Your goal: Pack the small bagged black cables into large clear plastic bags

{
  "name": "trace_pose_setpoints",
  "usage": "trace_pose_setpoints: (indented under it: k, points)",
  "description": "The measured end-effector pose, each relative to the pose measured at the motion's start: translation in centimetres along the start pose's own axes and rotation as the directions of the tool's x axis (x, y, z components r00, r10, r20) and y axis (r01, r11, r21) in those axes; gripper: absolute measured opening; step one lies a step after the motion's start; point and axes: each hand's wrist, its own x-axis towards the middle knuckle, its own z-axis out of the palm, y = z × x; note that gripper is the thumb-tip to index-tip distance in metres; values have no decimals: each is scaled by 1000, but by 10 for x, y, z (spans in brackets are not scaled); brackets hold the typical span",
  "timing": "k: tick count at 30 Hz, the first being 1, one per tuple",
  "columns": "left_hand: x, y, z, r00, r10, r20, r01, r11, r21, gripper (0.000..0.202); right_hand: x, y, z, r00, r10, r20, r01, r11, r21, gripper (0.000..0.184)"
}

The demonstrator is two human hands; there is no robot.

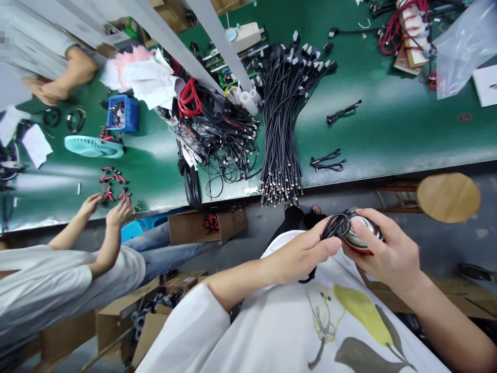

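Observation:
In front of my white shirt, my left hand (pixel 298 255) is closed around a coiled black cable (pixel 337 226), part of which hangs below the palm. My right hand (pixel 394 254) grips a round silver can (pixel 352 238) with a red lower edge, right beside the coil. The fingers hide much of the can, so its exact kind is unclear. Beyond my hands, a large bundle of black cables (pixel 280 119) lies on the green table (pixel 380 119), metal plugs toward me. Folded cables (pixel 328 161) and another tied cable (pixel 344 111) lie to its right.
At the left, another person's hands (pixel 118 211) handle small red-and-black parts. A blue bin (pixel 123 114), a teal fan (pixel 93 146) and a tangled cable pile (pixel 233 140) share the table. A wooden stool (pixel 448 197) stands right; an open cardboard box (pixel 194 228) sits below the edge.

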Motion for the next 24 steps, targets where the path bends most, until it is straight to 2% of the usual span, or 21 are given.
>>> trace_pose_setpoints:
  k: [7,11,19,22,24]
  points:
    - [-9,-2,-2,1000,19,10,-20,998,58,59,-4,-7,6,1000,-18,2,18,999,-27,50]
    - [-8,-2,-3,1000,11,9,-11,998,65,64,-6,-6,8,1000,-18,7,18,1000,-24,50]
    - [0,2,0,1000,-1,14,0,996,91,61,-5,4,5,1000,0,4,0,1000,-21,49]
    - [10,2,-3,1000,-11,-9,12,991,136,60,-5,13,4,999,33,-15,-33,999,-12,48]
    - [30,2,-16,995,24,-94,2,964,266,56,-7,22,4,996,71,-47,-72,997,-10,50]
